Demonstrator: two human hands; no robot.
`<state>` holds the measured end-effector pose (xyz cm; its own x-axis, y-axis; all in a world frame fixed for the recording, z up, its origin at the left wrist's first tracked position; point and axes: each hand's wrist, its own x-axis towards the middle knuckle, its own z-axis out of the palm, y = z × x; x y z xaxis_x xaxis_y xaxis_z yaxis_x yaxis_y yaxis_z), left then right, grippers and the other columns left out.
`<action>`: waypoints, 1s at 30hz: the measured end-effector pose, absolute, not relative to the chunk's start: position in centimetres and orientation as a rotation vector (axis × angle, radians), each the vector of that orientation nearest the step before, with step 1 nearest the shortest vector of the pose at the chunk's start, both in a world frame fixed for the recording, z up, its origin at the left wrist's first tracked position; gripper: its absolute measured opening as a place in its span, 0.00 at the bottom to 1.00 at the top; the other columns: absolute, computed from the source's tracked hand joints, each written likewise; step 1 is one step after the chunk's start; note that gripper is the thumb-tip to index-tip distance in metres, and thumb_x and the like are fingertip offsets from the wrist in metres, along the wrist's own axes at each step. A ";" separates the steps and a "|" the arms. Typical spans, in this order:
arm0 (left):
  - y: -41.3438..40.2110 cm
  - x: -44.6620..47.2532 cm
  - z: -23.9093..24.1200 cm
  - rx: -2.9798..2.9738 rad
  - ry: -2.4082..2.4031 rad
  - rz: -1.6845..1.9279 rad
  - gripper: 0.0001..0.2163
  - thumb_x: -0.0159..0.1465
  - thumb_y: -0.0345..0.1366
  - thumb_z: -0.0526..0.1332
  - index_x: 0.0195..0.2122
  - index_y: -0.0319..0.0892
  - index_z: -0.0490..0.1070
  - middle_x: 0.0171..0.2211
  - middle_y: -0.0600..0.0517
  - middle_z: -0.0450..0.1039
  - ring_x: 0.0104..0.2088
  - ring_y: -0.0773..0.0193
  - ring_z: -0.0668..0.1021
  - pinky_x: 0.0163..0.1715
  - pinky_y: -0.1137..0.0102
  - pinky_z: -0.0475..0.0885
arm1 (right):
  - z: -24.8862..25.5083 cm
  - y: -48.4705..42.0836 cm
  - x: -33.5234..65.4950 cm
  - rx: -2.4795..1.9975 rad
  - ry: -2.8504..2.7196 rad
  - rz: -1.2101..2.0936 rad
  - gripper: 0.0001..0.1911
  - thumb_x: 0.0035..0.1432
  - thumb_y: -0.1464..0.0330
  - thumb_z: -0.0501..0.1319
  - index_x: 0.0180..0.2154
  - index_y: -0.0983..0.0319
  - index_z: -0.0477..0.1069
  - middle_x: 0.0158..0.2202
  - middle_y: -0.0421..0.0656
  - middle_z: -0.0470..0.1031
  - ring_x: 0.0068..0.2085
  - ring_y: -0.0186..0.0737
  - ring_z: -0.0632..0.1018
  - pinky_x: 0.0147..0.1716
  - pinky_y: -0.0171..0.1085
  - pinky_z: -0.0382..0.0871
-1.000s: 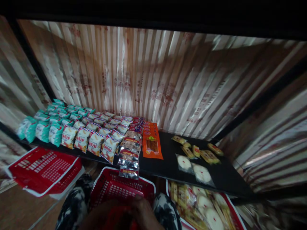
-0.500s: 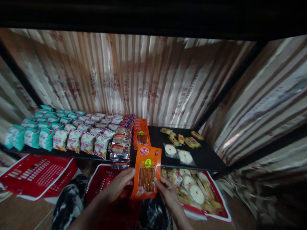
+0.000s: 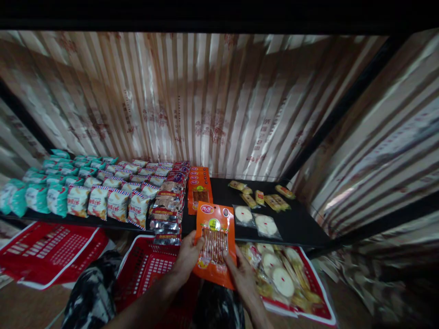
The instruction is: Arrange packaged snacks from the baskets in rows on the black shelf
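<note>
Held packet: one orange packet [image 3: 216, 244], printed front turned to the camera, its window showing brown sticks; it hangs in front of the shelf [image 3: 298, 224], slightly tilted, covering part of the shelf's front edge; whether it touches that edge I cannot tell.
Hands: two, both on the held packet. The left hand [image 3: 186, 257] pinches its left side, thumb over the front; the right hand [image 3: 243, 273] grips the lower right side, thumb on the front by the window. The fingers behind are mostly hidden.
Orange packets on the shelf: one overlapping pile [image 3: 199, 189], just behind the held packet in view; the exact number is unclear.
Silver-and-red packets: one overlapping column [image 3: 167, 219], just left of the orange pile, too tightly layered to count.
White packets with striped tops: four in the front row [image 3: 118, 205], more rows behind.
Teal packets: several rows at the far left [image 3: 37, 197], too crowded to count.
Round white packs: two [image 3: 266, 226] near the shelf's front edge, side by side.
Yellow packs: five at least [image 3: 259, 198], scattered behind the round ones, some overlapping.
Red baskets: three below the shelf; left [image 3: 44, 251], middle [image 3: 147, 260], right [image 3: 322, 292]. The right one holds at least three round white packs among yellow ones.
Knees: two, in black-and-white patterned trousers [image 3: 91, 292].
</note>
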<state>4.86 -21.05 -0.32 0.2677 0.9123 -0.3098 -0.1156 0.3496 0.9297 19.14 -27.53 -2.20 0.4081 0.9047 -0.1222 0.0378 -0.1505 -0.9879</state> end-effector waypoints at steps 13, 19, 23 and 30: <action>-16.7 7.0 -5.5 1.080 1.339 1.027 0.26 0.52 0.29 0.57 0.54 0.40 0.61 0.44 0.47 0.74 0.48 0.59 0.74 0.50 0.66 0.66 | -5.1 -16.6 21.6 -1.636 -1.031 0.887 0.27 0.48 0.49 0.56 0.38 0.64 0.73 0.37 0.47 0.79 0.39 0.48 0.77 0.39 0.41 0.69; -14.4 8.3 -4.7 1.335 1.559 0.968 0.24 0.50 0.24 0.52 0.49 0.35 0.68 0.51 0.43 0.68 0.53 0.59 0.69 0.57 0.69 0.59 | -5.2 -12.4 22.4 -1.818 -1.177 0.745 0.24 0.51 0.53 0.51 0.37 0.62 0.74 0.34 0.45 0.79 0.36 0.46 0.78 0.36 0.38 0.69; -13.2 9.1 -4.7 1.388 1.645 0.918 0.21 0.53 0.25 0.51 0.47 0.34 0.70 0.53 0.42 0.65 0.54 0.59 0.69 0.58 0.69 0.58 | -5.4 -10.8 22.3 -1.891 -1.201 0.658 0.23 0.51 0.55 0.51 0.40 0.61 0.74 0.37 0.46 0.79 0.38 0.46 0.78 0.38 0.39 0.68; -11.6 9.7 -5.9 1.483 1.726 0.904 0.23 0.53 0.26 0.52 0.51 0.34 0.66 0.57 0.41 0.61 0.58 0.56 0.63 0.59 0.65 0.55 | -5.9 -9.3 21.7 -1.997 -1.238 0.498 0.25 0.55 0.60 0.49 0.51 0.64 0.66 0.40 0.49 0.77 0.40 0.45 0.77 0.39 0.39 0.68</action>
<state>9.72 -11.61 -5.88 -0.1202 0.9912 -0.0549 0.5196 0.1099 0.8473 21.65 -9.29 -5.94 0.4631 0.8850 0.0475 0.6053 -0.2767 -0.7463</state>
